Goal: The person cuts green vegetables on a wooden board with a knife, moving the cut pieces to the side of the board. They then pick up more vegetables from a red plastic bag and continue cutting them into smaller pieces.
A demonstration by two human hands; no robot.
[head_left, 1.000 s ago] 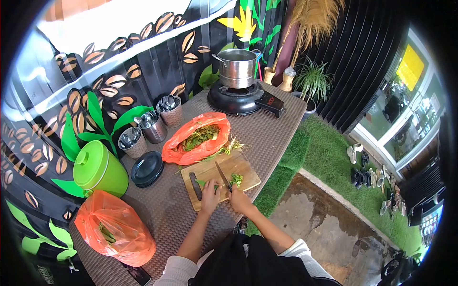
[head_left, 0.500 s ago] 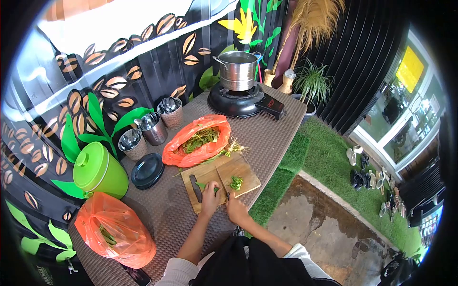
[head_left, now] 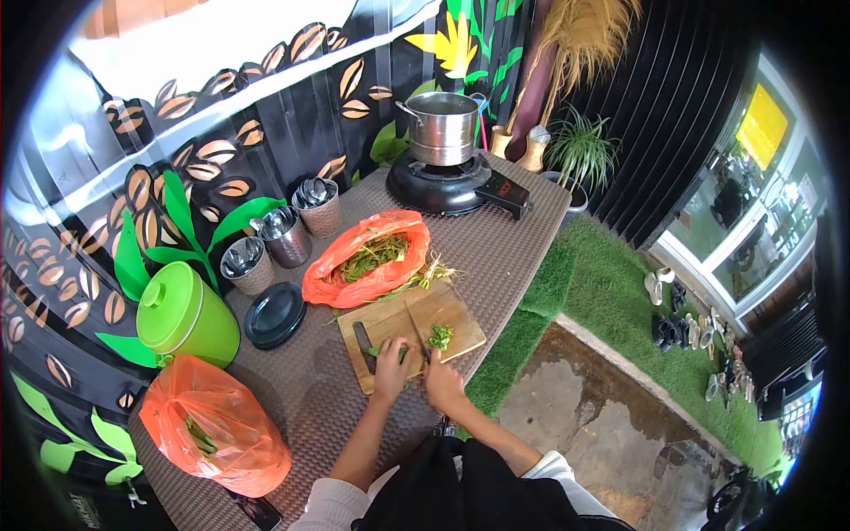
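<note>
A wooden cutting board (head_left: pixel 452 305) lies near the table's front edge. My right hand (head_left: pixel 444 384) is closed round the handle of a knife (head_left: pixel 414 323), whose blade points away over the board. Just to its left, my left hand (head_left: pixel 390 369) presses closed on green leaves (head_left: pixel 374 351), partly hidden under the fingers. A small heap of chopped greens (head_left: pixel 440 336) sits on the board, right of the blade. Beyond the board, an open orange plastic bag (head_left: pixel 328 272) holds leafy greens (head_left: pixel 376 257), with roots and stems (head_left: pixel 434 272) lying beside it.
A metal pot (head_left: pixel 441 133) stands on a black portable stove (head_left: pixel 434 190) at the far end. Along the wall are cutlery cups (head_left: pixel 286 237), black plates (head_left: pixel 274 316) and a green lidded bucket (head_left: pixel 190 314). Another orange bag (head_left: pixel 217 429) and a phone (head_left: pixel 257 511) are at near left.
My left hand has shifted slightly, its fingers now spread lower over the leaves. The knife has tilted and moved a little to the right with my right hand.
</note>
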